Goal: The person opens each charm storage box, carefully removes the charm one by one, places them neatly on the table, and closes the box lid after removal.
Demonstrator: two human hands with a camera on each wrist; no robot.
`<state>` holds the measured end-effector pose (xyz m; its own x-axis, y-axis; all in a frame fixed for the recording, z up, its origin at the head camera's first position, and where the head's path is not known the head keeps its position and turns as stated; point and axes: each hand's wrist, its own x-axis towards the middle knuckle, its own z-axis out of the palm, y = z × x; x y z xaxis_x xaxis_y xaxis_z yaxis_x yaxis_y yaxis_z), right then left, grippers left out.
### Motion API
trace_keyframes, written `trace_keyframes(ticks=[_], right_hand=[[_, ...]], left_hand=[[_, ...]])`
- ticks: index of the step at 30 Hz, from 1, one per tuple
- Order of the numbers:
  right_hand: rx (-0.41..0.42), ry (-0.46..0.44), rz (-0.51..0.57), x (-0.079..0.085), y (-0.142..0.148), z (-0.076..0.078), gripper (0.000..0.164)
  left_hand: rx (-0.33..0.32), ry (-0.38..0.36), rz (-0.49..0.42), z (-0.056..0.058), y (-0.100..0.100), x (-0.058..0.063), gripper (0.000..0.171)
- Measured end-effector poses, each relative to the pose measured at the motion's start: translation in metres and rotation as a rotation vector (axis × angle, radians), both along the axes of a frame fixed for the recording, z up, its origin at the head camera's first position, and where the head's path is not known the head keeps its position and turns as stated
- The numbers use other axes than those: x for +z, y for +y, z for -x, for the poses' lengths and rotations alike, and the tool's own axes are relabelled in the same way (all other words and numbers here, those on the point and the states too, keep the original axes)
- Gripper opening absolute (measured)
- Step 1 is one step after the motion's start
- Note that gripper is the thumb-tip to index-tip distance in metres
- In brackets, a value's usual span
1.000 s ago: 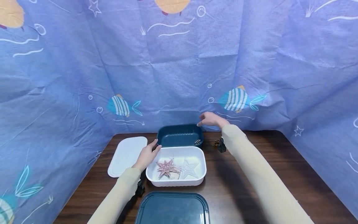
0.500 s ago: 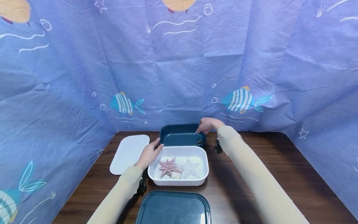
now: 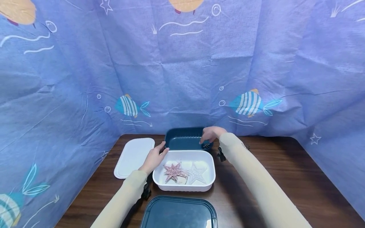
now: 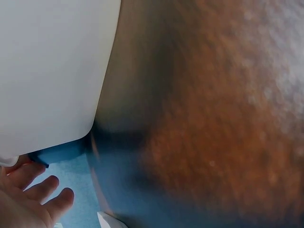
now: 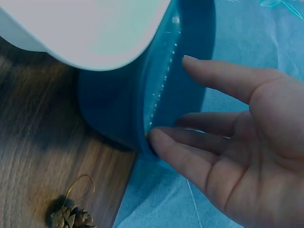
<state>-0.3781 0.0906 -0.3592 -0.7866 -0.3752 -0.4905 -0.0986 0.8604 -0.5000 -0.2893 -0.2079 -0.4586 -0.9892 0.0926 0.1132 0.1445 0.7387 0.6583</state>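
two hands are stretched forward in the head view. the left hand point(image 3: 152, 158) lies at the far left corner of the white box point(image 3: 183, 188), thumb apart from the other fingers, next to the left end of the dark blue box point(image 3: 183, 143). that box stands at the far edge of the table point(image 3: 285, 167), just behind the white one. the right hand point(image 3: 213, 133) is bent over its right end, fingers pointing down inside, close to a small pine cone point(image 3: 206, 146) in its near right corner. the white box holds a pink star point(image 3: 174, 172) and a clear star point(image 3: 196, 174) (a pale piece point(image 3: 182, 180) lies partly under the pink one). a white lid point(image 3: 134, 158) lies towards the table's far left corner; a dark blue lid point(image 3: 179, 212), cut off by the frame, is nearer the front edge. beyond the right sleeve point(image 3: 253, 177), partly hidden, is another pine cone point(image 3: 247, 146).

in the left wrist view the fingers are loosely bent and spread; some go behind the white box, and i cannot tell what they touch.

in the right wrist view thumb and fingers stand apart, gripping nothing, one fingertip at the dark blue box's rim. the table's pine cone has a gold loop point(image 5: 84, 175).
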Motion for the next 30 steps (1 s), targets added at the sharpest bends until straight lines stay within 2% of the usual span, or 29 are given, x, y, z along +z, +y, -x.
trace_keyframes(ticks=[6,10,12,15,16,18,20,25,30], right_hand=[[0.016,-0.038,-0.027,-0.012,-0.006,0.0,0.067],[0.042,-0.027,-0.048,-0.021,-0.008,0.003,0.061],[0.054,-0.01,-0.069,-0.024,-0.009,0.005,0.05],[0.108,0.023,-0.111,-0.026,-0.011,0.008,0.011],[0.118,0.027,-0.123,-0.026,-0.011,0.009,0.007],[0.139,0.037,-0.151,-0.026,-0.011,0.009,0.023],[0.143,0.046,-0.164,-0.027,-0.011,0.01,0.031],[0.162,0.091,-0.202,-0.031,-0.012,0.011,0.034],[0.197,0.145,-0.273,-0.039,-0.016,0.013,0.034]], left_hand=[[-0.007,0.009,-0.016,0.0,0.001,-0.001,0.061],[0.0,-0.002,-0.021,-0.001,0.002,-0.002,0.062],[0.004,-0.002,-0.02,-0.001,0.001,-0.002,0.062],[0.004,0.003,-0.021,-0.001,0.0,-0.002,0.061],[0.001,0.005,-0.023,-0.001,0.0,-0.002,0.061],[-0.003,0.005,-0.023,0.0,0.0,-0.002,0.061],[-0.008,0.004,-0.028,0.0,0.0,-0.001,0.061],[-0.013,0.002,-0.024,0.002,-0.001,-0.001,0.067],[-0.01,-0.005,-0.019,0.002,-0.001,-0.001,0.066]])
